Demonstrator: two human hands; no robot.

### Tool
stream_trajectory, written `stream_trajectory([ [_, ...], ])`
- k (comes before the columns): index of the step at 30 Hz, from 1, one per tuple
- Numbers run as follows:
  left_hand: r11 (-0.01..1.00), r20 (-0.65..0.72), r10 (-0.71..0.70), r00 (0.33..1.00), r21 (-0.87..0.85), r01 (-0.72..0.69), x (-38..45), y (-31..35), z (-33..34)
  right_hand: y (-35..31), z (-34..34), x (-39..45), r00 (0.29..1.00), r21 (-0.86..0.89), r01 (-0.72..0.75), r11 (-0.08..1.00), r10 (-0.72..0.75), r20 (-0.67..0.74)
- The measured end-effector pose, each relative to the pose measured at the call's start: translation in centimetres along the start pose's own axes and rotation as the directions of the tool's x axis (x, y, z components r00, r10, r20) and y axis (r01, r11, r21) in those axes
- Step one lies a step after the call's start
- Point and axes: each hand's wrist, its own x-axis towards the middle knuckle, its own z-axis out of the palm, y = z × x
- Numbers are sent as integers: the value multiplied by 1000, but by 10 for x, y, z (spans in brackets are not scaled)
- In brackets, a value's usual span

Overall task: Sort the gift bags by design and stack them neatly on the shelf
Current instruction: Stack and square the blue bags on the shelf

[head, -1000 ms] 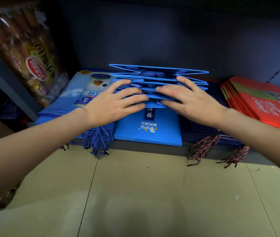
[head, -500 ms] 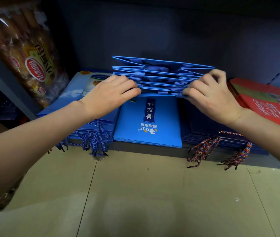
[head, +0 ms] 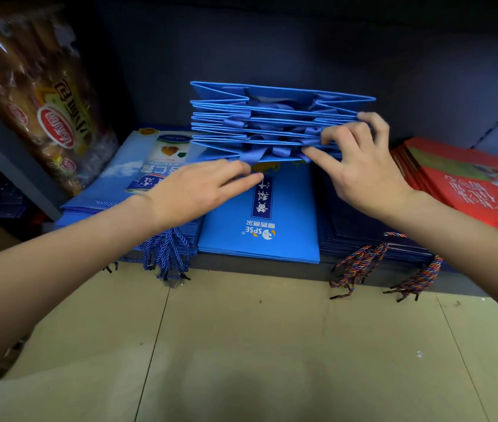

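Stack of bright blue gift bags (head: 260,239) lies flat on the shelf (head: 257,268), centre position, bottoms toward the camera. Top bag shows a dark blue vertical label with white characters and an "SPSE" logo, all upside down from this view. At the far end the bag mouths (head: 272,117) fan open into a tall pile of thin blue edges with folded gussets, blue ribbon handles (head: 257,153) bunched between the layers. Left hand (head: 199,190) lies low on the top bag, fingers stretched forward with the tips at the ribbon under the lowest open edge; whether it pinches the ribbon I cannot tell. Right hand (head: 360,166) is at the right side of the fanned mouths, thumb and index finger pinching a ribbon handle, the other fingers curled over the edges above. Just left, touching the stack: a lighter blue bag pile (head: 126,184) with a sky-and-jar print, twisted blue cord handles (head: 165,254) hanging over the shelf lip. Just right: a dark navy bag pile (head: 360,236) with multicolour cord handles (head: 360,266) hanging off the front. Further right: a red bag pile (head: 473,184) with white script. Far left, leaning upright: a clear packet of bread (head: 37,95) with a red oval logo. Below the shelf front: beige tiled floor (head: 272,345).
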Motion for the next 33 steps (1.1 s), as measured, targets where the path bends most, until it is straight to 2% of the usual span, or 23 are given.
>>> stream_trajectory([
  [4, 997, 72, -77, 994, -20, 78, -5, 5, -2, -4, -2, 3, 999, -19, -49, 999, 50, 14],
  [8, 996, 62, -46, 997, 73, 42, -8, 12, 0, -5, 0, 1, 998, -37, -69, 997, 69, 8],
  [14, 974, 21, -131, 991, 190, 124, -3, 9, 1, -6, 3, 3, 996, -58, -85, 995, 86, 13],
  [17, 965, -108, -136, 985, 209, 156, 8, 8, -7, -5, 3, 4, 995, -56, -103, 993, 103, 2],
  [19, 947, -216, -263, 940, 128, 294, 10, -2, -9, -4, 4, 7, 994, -54, -113, 992, 112, -13],
  [20, 940, -224, -304, 926, 89, 330, 7, -7, -7, -4, 4, 8, 992, -57, -122, 991, 121, -21],
  [24, 947, -91, -314, 945, 42, 319, 4, -4, 4, -3, 8, 10, 987, -57, -158, 986, 156, -49],
  [29, 966, -116, -236, 965, 76, 245, 10, -7, 1, -2, 7, 12, 984, -57, -173, 983, 171, -45],
  [33, 963, -128, -250, 960, 76, 260, 10, -5, 2, -3, 6, 15, 988, -87, -149, 985, 146, -40],
])
